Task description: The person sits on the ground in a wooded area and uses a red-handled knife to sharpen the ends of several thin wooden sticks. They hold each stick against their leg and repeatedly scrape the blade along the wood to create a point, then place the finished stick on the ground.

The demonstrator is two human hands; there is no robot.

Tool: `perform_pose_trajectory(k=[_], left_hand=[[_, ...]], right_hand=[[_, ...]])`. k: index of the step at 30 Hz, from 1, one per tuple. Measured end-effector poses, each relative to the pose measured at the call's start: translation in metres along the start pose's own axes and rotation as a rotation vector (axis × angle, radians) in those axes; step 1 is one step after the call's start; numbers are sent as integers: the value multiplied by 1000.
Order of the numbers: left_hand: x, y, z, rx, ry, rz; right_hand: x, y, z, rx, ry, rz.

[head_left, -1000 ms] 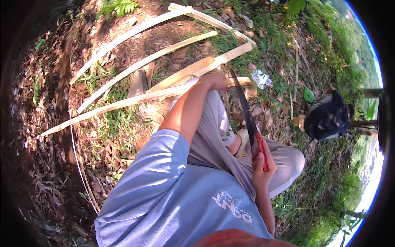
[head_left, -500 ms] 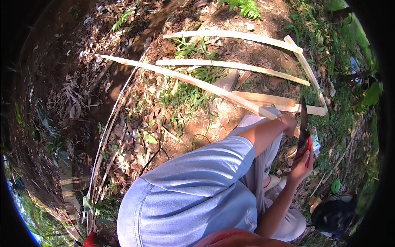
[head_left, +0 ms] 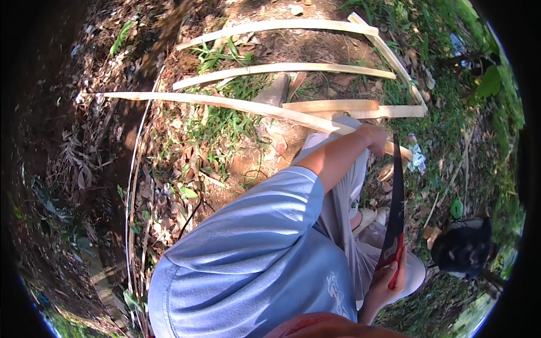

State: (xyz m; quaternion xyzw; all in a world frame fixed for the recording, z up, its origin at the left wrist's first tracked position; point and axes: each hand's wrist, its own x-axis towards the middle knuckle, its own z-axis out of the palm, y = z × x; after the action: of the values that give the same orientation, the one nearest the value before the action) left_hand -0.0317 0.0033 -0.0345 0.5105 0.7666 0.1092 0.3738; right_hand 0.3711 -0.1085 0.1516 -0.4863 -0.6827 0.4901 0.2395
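Observation:
A long pale wooden strip (head_left: 242,105) runs from the far left to my left hand (head_left: 373,139), its near end close to my bent knee. My left fingers are wrapped round the strip near its right end. My right hand (head_left: 389,280), low on the right, grips the red handle of a hand saw (head_left: 395,197). The saw's dark blade points away from me and crosses the strip just right of my left hand. How deep its teeth sit in the wood cannot be seen.
Beyond lie more pale wooden strips (head_left: 282,69), with a shorter wooden piece (head_left: 332,106) near my knee. Thin sticks (head_left: 138,163) stretch along the left. A dark bundle (head_left: 462,248) sits at lower right. Leaves, grass and soil cover the ground.
My right hand has drawn the saw back toward my body, and more of its blade shows. My left hand keeps its hold on the strip. The view has shifted.

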Motion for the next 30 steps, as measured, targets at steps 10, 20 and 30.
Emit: perform_pose_trajectory(k=[10,20,30], left_hand=[[1,-1,0,82,-7,-40],[28,-23,11,85,-6,100],[29,-12,-16,-78,-245,93]], right_hand=[[104,30,82,-64,16,-302],[226,76,170,199,97,-269],[54,60,66,-17,62,-81]])
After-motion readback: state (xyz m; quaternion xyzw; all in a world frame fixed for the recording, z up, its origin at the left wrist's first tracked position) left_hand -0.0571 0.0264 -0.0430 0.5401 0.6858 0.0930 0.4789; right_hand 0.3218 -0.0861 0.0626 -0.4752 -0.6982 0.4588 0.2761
